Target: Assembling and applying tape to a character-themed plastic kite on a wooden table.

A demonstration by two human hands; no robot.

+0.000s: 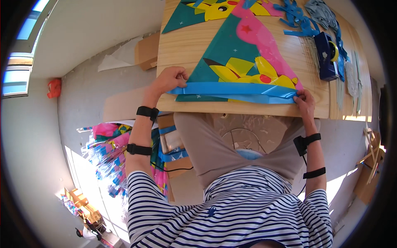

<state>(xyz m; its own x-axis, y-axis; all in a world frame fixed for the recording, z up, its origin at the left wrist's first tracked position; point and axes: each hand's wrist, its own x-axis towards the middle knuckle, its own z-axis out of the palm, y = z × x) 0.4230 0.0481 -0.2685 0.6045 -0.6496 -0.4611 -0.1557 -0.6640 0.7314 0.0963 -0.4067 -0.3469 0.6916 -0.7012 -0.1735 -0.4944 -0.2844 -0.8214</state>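
Note:
A triangular kite sheet (221, 51) in green and pink, printed with a yellow cartoon figure, lies on the wooden table with its wide edge toward me. Across that near edge stretches a shiny blue ribbon (235, 88), pulled fairly straight from side to side. My left hand (168, 81) pinches the ribbon near the sheet's left corner, fingers curled in. At the right corner my right hand (306, 102) grips the ribbon between thumb and fingers. Near the right hand the ribbon looks doubled or folded over; exactly how, I cannot tell.
Another printed sheet (206, 12) lies farther back. To the right stand a dark blue tape dispenser (326, 58), tangled blue ribbons (298, 18), a grey cloth (320, 14) and thin rods (357, 82). Colourful packed kites (111, 153) are heaped below the table's left side.

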